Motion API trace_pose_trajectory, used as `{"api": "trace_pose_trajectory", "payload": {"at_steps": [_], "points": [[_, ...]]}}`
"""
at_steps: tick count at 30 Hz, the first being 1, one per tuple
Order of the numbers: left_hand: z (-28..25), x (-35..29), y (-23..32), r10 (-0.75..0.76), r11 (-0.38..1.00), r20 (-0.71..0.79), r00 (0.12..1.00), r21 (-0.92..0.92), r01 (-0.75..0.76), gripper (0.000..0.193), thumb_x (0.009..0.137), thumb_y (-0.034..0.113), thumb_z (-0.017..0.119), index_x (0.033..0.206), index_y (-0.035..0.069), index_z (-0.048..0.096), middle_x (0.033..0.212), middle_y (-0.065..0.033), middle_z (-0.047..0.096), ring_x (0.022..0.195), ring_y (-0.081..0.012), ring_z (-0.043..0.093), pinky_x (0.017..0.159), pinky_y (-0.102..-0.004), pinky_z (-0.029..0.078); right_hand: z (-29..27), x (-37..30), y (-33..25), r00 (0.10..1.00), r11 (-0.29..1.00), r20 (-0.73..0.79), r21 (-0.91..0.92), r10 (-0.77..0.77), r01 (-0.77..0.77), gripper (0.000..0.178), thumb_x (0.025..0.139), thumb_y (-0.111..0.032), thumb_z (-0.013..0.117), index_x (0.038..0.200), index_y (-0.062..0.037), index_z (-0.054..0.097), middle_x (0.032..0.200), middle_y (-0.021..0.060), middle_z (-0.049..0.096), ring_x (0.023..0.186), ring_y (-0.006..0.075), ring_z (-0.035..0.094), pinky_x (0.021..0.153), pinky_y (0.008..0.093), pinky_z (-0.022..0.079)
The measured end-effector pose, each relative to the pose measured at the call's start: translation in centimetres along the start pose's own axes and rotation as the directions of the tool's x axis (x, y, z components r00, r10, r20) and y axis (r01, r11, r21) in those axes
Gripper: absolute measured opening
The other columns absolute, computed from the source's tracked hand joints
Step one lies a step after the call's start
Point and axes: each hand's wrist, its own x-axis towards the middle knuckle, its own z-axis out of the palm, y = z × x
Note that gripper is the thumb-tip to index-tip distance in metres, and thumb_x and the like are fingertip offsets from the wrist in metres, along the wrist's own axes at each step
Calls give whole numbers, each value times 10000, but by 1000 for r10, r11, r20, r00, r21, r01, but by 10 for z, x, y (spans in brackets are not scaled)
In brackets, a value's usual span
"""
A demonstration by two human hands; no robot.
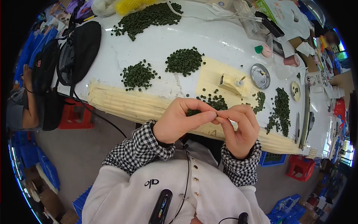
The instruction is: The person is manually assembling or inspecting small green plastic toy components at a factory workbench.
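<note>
My left hand [181, 118] and my right hand [240, 125] meet fingertip to fingertip above the table's near edge. Both pinch one tiny dark piece, mostly hidden by the fingers; it looks like the small dark green parts on the table. Just behind my hands lies a loose pile of small dark green parts [218, 101], partly covered by my left fingers. A taped block with a small upright peg [238, 84] stands behind my right hand, next to a round metal lid [260, 76].
More dark green piles [184, 61] lie farther back and to the right. Tweezers [297, 127] rest at the right. Beige tape [126, 100] covers the front edge. A black bag [86, 52] sits at the left, its cable hanging down. Another person's arm [29, 100] shows at far left.
</note>
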Motion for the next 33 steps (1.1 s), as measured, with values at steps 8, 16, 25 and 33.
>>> {"api": "trace_pose_trajectory", "payload": {"at_steps": [8, 16, 25, 33], "points": [[2, 2, -10, 151, 979, -82, 985, 154, -137, 128, 886, 83, 583, 910, -30, 639, 854, -80, 670, 792, -97, 601, 718, -237, 466, 8, 0, 2, 998, 989, -36, 143, 43, -38, 200, 723, 97, 668, 896, -1, 647, 830, 96, 605, 713, 188, 617, 609, 262, 494], [2, 0, -8, 104, 991, -132, 986, 102, -91, 113, 878, 69, 590, 908, -29, 638, 834, -67, 663, 737, -76, 563, 691, -216, 445, 11, -3, 1, 997, 999, -73, 22, -22, 23, 218, 715, 101, 672, 911, 7, 644, 833, 105, 612, 717, 196, 622, 619, 254, 496], [0, 0, -11, 159, 949, -168, 973, 298, -104, 108, 846, 71, 634, 912, -13, 645, 674, 55, 513, 649, -20, 421, 623, -185, 374, 13, -8, 5, 937, 844, 47, 421, 346, -333, 135, 796, 51, 627, 931, 48, 625, 867, 104, 607, 753, 122, 606, 656, 218, 498], [2, -2, -7, 155, 925, -197, 968, 372, -72, 110, 829, 39, 640, 925, -12, 659, 562, 111, 355, 539, 12, 303, 495, -171, 276, 14, -8, 8, 936, 845, 67, 412, 346, -342, 129, 811, 44, 613, 940, 51, 618, 878, 107, 606, 749, 123, 615, 671, 219, 505]]}}
